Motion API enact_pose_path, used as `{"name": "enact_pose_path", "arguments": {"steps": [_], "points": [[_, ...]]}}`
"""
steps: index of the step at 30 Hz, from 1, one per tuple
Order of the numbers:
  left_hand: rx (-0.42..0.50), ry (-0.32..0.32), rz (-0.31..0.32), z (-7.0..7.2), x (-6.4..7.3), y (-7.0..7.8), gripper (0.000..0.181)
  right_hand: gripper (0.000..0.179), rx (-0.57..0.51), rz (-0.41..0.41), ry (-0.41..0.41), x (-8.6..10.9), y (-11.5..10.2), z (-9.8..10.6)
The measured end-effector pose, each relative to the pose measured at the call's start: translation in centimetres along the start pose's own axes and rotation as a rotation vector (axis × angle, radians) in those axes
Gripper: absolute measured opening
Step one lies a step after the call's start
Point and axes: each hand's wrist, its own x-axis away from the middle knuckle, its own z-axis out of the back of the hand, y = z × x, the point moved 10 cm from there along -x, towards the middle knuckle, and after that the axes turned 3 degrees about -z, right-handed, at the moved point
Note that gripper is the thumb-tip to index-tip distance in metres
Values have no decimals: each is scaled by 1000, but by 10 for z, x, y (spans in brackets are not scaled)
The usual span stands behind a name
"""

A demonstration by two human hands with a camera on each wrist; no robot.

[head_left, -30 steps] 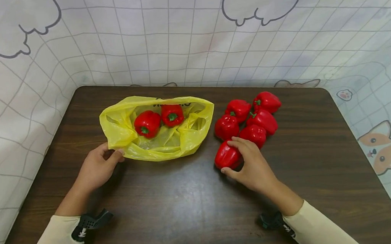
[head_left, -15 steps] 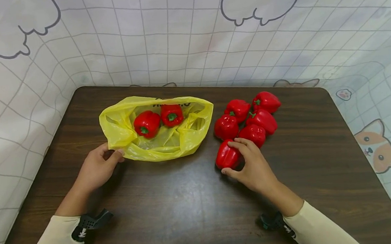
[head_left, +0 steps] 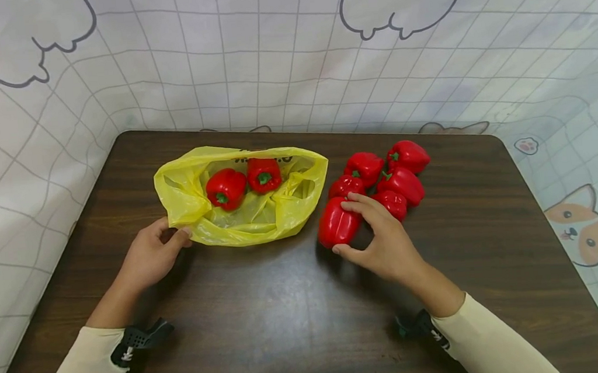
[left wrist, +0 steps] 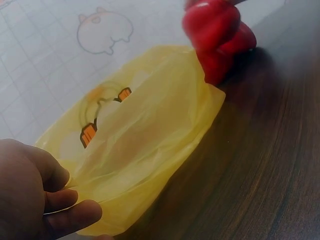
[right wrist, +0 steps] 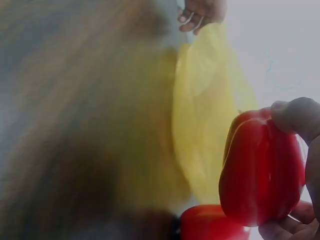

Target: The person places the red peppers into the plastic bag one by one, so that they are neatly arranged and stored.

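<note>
My left hand [head_left: 151,254] pinches the near left rim of a yellow plastic bag [head_left: 245,236], its mouth spread upward. Two red bell peppers lie inside, one on the left [head_left: 226,189] and one on the right [head_left: 264,174]. Right of the bag, my right hand [head_left: 385,244] grips another red bell pepper [head_left: 338,224] between thumb and fingers. It appears raised off the table, with a shadow under it. In the right wrist view, the held pepper [right wrist: 260,172] shows its smooth side, and another pepper [right wrist: 212,223] sits below it.
Several more red bell peppers [head_left: 403,185] cluster behind the right hand, on the right of the dark wooden table [head_left: 272,311]. White grid-patterned cloth [head_left: 279,65] with cartoon animals surrounds the table's back and sides.
The right hand has lifted the bell pepper and moved it slightly left and away from the person. The left hand still holds the bag rim in the same place.
</note>
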Motion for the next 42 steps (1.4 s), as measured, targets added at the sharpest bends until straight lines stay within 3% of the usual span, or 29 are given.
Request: {"name": "enact_pose_path", "arguments": {"steps": [13, 23, 34, 42], "points": [[11, 13, -19, 0, 1, 3, 45, 73, -47, 21, -29, -33, -33, 3], [17, 18, -27, 1, 1, 5, 46, 74, -73, 51, 23, -54, -57, 18], [24, 16, -19, 0, 1, 6, 46, 72, -44, 53, -42, -88, -61, -22], [23, 20, -19, 1, 2, 5, 45, 74, -24, 39, -145, -103, -72, -60]]}}
